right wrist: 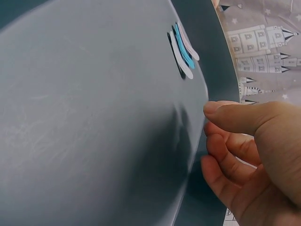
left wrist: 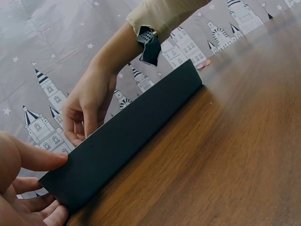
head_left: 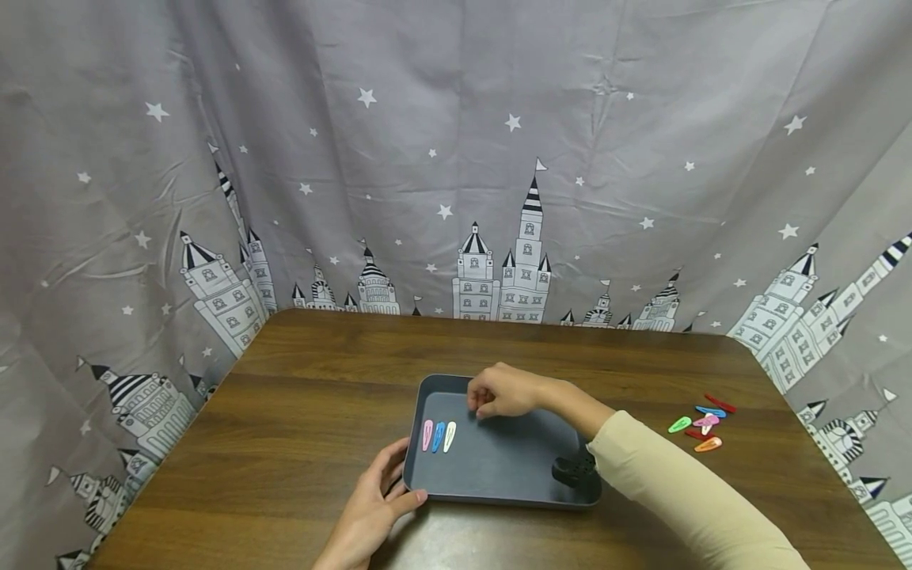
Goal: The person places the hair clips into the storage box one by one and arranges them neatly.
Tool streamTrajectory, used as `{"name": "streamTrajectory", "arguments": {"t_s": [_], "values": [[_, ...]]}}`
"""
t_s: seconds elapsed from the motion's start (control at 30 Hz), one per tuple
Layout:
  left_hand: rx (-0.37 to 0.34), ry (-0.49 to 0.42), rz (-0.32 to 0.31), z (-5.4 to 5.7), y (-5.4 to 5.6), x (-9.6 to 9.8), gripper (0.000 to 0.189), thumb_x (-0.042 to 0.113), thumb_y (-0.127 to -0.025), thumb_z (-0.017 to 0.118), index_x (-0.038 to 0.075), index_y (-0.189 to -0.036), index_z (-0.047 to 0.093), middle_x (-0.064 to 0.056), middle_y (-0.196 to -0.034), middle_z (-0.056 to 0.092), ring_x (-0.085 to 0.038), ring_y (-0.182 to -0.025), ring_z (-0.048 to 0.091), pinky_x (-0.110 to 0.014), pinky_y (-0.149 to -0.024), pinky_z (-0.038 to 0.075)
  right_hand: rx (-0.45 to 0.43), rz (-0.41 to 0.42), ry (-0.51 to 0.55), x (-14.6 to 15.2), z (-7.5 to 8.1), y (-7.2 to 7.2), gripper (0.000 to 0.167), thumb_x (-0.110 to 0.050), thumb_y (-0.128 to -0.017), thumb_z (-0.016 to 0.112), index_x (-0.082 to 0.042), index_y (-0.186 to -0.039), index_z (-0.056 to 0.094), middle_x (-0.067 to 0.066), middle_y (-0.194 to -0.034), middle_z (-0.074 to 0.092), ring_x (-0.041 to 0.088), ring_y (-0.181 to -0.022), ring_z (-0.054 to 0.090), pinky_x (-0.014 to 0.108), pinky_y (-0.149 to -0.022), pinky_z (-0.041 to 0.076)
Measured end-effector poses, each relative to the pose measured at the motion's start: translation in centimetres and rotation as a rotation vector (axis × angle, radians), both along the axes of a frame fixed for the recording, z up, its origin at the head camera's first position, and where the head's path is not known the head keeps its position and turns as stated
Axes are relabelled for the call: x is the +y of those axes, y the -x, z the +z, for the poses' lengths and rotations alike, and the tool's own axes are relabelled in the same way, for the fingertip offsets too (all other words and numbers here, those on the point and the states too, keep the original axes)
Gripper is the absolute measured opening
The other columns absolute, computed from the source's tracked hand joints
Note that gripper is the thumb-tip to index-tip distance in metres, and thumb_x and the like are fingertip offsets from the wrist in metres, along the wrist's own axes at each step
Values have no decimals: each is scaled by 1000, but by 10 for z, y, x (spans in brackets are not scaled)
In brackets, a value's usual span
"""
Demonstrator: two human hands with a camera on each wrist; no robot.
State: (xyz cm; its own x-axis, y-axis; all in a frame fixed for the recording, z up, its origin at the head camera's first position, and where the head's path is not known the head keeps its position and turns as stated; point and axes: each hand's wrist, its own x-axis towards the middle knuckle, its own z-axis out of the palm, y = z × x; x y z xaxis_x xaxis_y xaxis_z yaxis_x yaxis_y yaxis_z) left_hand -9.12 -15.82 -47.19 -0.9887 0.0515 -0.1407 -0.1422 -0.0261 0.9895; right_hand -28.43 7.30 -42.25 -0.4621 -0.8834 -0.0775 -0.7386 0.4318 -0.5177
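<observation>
Backdrop: creased gray curtain (head_left: 456, 71), printed white stars (head_left: 366, 97) and black-and-white castles (head_left: 523, 273). Brown wood-grain surface (head_left: 313, 396) in front, rounded far corners. Pale glare (head_left: 492, 542) near side.

Tray (head_left: 499, 467): middle and near floor free; walls all round to clear. Three clips (head_left: 438, 437) take up the left part. Right grip (head_left: 504, 391) sits over the far middle, forearm (head_left: 566, 402) crossing the right wall. Left grip (head_left: 381, 491) blocks the near left corner. Worktop (head_left: 299, 412) free left of tray; loose clips (head_left: 707, 423) clutter the right.
</observation>
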Motion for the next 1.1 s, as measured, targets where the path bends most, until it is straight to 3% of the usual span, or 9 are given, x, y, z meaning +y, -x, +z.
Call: {"name": "streamTrajectory", "arguments": {"t_s": [1.1], "values": [[1,14,24,-1,0,1,78,-11,-86,73,-1,-155,38,-32,-154,40,-49,-143,36,-50,-110,45,-4,-45,6,26,2,0,5,-3,-92,75,-7,-95,73,-12,-80,64,3,-72,57,23,-66,51]]}}
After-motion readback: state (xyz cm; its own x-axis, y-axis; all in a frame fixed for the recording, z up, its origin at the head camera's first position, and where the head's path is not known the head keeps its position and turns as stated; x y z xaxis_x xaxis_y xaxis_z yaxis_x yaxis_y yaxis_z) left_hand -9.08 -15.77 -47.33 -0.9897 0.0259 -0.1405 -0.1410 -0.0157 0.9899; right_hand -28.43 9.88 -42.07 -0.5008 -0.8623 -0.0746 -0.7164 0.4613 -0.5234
